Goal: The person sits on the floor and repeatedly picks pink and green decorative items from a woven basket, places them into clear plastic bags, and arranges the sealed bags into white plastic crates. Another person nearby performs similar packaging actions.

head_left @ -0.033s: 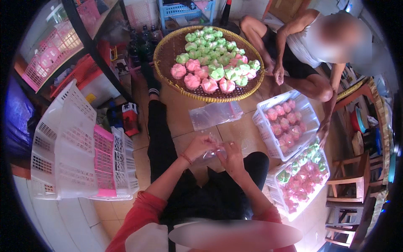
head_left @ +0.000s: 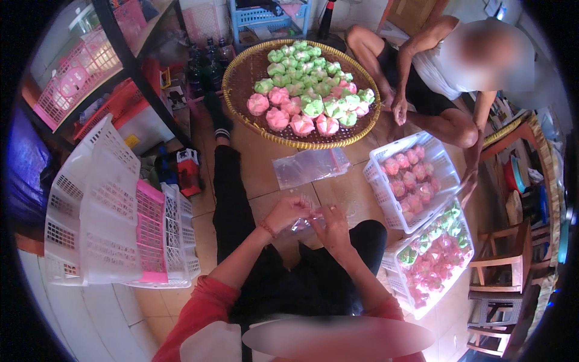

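Above my lap, my left hand [head_left: 287,216] and my right hand [head_left: 333,230] are pinched close together on a clear plastic bag [head_left: 300,225]. Its shiny film shows between the fingers; whether anything is inside I cannot make out. Just beyond them, a stack of flat clear plastic bags [head_left: 307,167] lies on the tiled floor. Farther ahead sits a round woven bamboo tray [head_left: 241,120] with a yellow rim. It bears many green cakes [head_left: 300,72] and pink cakes [head_left: 277,119], all split open at the top like flowers.
To my right, one white crate [head_left: 384,194] holds wrapped pink cakes, and another white crate [head_left: 403,288] holds pink and green ones. A person [head_left: 443,72] sits beyond them, one arm reaching down beside the crates. Stacked white and pink baskets [head_left: 96,223] stand left. Wooden stools [head_left: 500,265] are far right.
The other person's lowered hand has shifted slightly away from the nearer crate's cakes. My hands stay nearly in place on the bag, and the view has tilted a little.
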Motion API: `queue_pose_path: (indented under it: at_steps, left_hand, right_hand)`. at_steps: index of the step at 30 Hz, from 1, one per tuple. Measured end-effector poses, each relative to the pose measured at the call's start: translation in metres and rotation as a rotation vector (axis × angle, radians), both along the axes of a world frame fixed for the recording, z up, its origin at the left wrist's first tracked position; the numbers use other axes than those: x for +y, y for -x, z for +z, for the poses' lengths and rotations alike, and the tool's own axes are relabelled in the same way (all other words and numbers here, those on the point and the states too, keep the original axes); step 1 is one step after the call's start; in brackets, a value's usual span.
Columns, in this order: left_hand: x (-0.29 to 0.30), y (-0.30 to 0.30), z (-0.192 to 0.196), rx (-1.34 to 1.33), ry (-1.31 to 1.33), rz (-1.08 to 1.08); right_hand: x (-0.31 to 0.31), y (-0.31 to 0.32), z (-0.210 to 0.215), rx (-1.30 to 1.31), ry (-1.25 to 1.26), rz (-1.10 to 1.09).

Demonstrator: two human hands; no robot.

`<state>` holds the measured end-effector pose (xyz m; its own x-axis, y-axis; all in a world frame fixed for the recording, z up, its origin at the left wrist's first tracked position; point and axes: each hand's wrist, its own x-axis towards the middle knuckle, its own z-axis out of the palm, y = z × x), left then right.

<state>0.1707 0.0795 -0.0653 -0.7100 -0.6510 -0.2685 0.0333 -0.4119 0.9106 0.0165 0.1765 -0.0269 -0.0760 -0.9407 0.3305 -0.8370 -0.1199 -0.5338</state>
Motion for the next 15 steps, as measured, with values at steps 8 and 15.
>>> queue_pose_path:
  at_steps: [8,15]
  left_hand:
    - [-0.005,-0.007,0.030,-0.431,0.371,-0.063]
    - [0.000,0.002,0.008,-0.602,0.839,-0.046]
  right_hand:
    - [-0.015,-0.003,-0.010,-0.345,-0.311,0.147]
    - [-0.022,0.007,-0.001,-0.464,-0.646,0.255]
